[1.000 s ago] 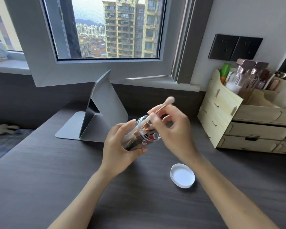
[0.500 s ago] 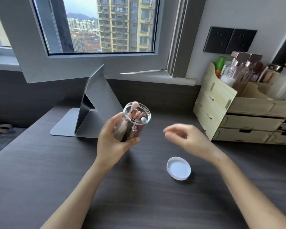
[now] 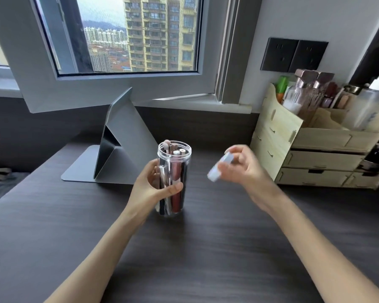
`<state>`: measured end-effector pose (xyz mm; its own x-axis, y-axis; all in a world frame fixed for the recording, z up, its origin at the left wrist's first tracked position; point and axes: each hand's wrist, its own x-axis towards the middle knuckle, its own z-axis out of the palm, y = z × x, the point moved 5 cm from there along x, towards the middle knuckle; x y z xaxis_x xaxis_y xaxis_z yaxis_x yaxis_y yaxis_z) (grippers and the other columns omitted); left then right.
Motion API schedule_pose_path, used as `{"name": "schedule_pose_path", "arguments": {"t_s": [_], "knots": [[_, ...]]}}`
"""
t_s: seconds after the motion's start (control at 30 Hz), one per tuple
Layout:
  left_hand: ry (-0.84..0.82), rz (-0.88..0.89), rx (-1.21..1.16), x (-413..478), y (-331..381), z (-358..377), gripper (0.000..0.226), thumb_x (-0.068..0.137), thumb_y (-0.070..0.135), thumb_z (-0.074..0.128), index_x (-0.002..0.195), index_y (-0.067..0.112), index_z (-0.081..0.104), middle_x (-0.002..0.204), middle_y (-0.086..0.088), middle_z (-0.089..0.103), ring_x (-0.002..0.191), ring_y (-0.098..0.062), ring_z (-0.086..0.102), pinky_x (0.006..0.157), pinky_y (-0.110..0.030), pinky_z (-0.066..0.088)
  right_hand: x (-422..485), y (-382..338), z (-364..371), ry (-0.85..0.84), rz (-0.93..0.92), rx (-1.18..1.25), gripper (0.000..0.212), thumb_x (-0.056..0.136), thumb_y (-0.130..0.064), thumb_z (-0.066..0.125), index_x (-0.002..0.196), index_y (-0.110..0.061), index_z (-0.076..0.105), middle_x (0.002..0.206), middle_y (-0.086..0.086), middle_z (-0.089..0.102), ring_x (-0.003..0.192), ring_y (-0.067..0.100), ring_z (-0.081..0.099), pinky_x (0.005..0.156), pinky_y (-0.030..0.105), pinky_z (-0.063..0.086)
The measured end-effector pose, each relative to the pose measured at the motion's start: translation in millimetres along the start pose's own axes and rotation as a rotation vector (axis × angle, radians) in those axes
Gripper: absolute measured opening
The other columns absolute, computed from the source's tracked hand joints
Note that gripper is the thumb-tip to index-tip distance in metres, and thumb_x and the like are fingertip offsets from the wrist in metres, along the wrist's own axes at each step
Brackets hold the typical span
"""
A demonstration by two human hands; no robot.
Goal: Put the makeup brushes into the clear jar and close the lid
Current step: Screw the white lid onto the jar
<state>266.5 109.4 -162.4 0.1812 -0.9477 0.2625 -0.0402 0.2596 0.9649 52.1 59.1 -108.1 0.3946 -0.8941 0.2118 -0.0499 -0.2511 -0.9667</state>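
Clear jar (image 3: 174, 178) stood upright on the dark worktop (image 3: 53, 237), left hand (image 3: 153, 189) wrapped around its wall. Makeup brushes (image 3: 173, 171) were all inside, tips reaching the open mouth. Right hand (image 3: 243, 169) pinched the white lid (image 3: 219, 167), tilted on edge, off to the jar's right, not touching it. Loading looked done; the closing step was in hand. Next move likely called for levelling the lid over the mouth, seating it and twisting, with no brush tip caught under the rim.
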Motion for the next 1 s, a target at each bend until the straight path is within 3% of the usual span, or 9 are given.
{"name": "schedule_pose_path", "arguments": {"t_s": [0.13, 0.23, 0.33, 0.47, 0.6, 0.7, 0.87, 0.93, 1.0], "knots": [[-0.076, 0.001, 0.07, -0.8, 1.9, 6.4, 0.065, 0.052, 0.037, 0.087, 0.112, 0.032, 0.061, 0.108, -0.003, 0.071, 0.105, -0.028, 0.064, 0.1, -0.052, 0.046, 21.4, -27.5, 13.0, 0.005, -0.045, 0.528, 0.041, 0.071, -0.024, 0.076, 0.093, -0.013, 0.043, 0.088, 0.002, 0.056, 0.095, 0.019, 0.06, 0.097, 0.041, 0.051], [-0.162, -0.01, 0.097, -3.3, 7.7, 16.0, 0.07, 0.051, 0.046, 0.087, 0.114, 0.031, 0.06, 0.112, -0.004, 0.07, 0.109, -0.032, 0.062, 0.101, -0.057, 0.042, 24.7, -30.4, 28.8, 0.026, -0.069, 0.41, 0.036, 0.068, -0.028, 0.072, 0.085, -0.015, 0.043, 0.092, 0.001, 0.06, 0.094, 0.016, 0.061, 0.101, 0.04, 0.048], [-0.218, 0.009, 0.091, -5.6, 15.6, 24.4, 0.067, 0.054, 0.047, 0.086, 0.114, 0.033, 0.06, 0.111, -0.005, 0.07, 0.106, -0.032, 0.063, 0.101, -0.053, 0.044, 19.3, -24.8, 37.1, 0.019, -0.089, 0.313, 0.03, 0.068, -0.029, 0.07, 0.076, -0.016, 0.045, 0.109, 0.009, 0.061, 0.104, 0.027, 0.063, 0.09, 0.036, 0.052], [-0.28, -0.007, 0.037, -7.2, 22.2, 31.9, 0.062, 0.056, 0.042, 0.083, 0.113, 0.028, 0.062, 0.11, -0.013, 0.069, 0.106, -0.039, 0.06, 0.094, -0.043, 0.049, 14.4, -23.5, 34.8, -0.046, -0.098, 0.382, 0.03, 0.072, -0.023, 0.072, 0.074, -0.014, 0.044, 0.116, 0.02, 0.058, 0.11, 0.045, 0.058, 0.094, 0.051, 0.044], [-0.34, -0.033, -0.02, -9.0, 26.0, 36.4, 0.055, 0.058, 0.036, 0.079, 0.11, 0.024, 0.064, 0.102, -0.002, 0.071, 0.096, -0.019, 0.066, 0.081, -0.026, 0.052, 11.4, -26.8, 30.9, -0.179, -0.103, 0.378, 0.04, 0.067, -0.03, 0.081, 0.079, -0.014, 0.048, 0.109, 0.012, 0.063, 0.092, 0.02, 0.062, 0.078, 0.03, 0.052], [-0.373, -0.043, -0.03, -9.8, 28.4, 39.4, 0.056, 0.059, 0.037, 0.078, 0.11, 0.02, 0.064, 0.101, -0.003, 0.069, 0.095, -0.017, 0.065, 0.081, -0.026, 0.052, 8.2, -30.1, 29.2, -0.233, -0.113, 0.371, 0.053, 0.055, -0.042, 0.085, 0.082, -0.013, 0.051, 0.109, 0.011, 0.063, 0.09, 0.019, 0.062, 0.072, 0.023, 0.053], [-0.36, -0.045, 0.023, -11.8, 31.8, 41.5, 0.055, 0.058, 0.04, 0.081, 0.108, 0.024, 0.065, 0.102, -0.006, 0.071, 0.094, -0.022, 0.066, 0.082, -0.03, 0.053, 6.9, -35.4, 22.2, -0.213, -0.106, 0.207, 0.039, 0.063, -0.029, 0.082, 0.087, -0.014, 0.055, 0.102, 0.004, 0.065, 0.088, 0.013, 0.062, 0.072, 0.024, 0.052], [-0.299, -0.029, 0.099, -11.6, 31.7, 38.8, 0.054, 0.056, 0.04, 0.083, 0.106, 0.028, 0.065, 0.105, -0.012, 0.07, 0.096, -0.035, 0.064, 0.085, -0.041, 0.054, 4.1, -41.1, 19.9, -0.137, -0.117, -0.062, 0.03, 0.071, -0.03, 0.075, 0.091, -0.016, 0.057, 0.095, -0.004, 0.065, 0.084, 0.007, 0.063, 0.072, 0.023, 0.052], [-0.227, -0.013, 0.21, -11.6, 31.8, 34.9, 0.058, 0.052, 0.046, 0.083, 0.105, 0.032, 0.064, 0.1, -0.01, 0.07, 0.088, -0.034, 0.062, 0.084, -0.038, 0.052, 0.1, -46.3, 18.0, -0.047, -0.146, -0.46, 0.045, 0.072, -0.053, 0.071, 0.102, -0.022, 0.056, 0.092, -0.009, 0.061, 0.082, 0.007, 0.058, 0.073, 0.027, 0.051]]}}
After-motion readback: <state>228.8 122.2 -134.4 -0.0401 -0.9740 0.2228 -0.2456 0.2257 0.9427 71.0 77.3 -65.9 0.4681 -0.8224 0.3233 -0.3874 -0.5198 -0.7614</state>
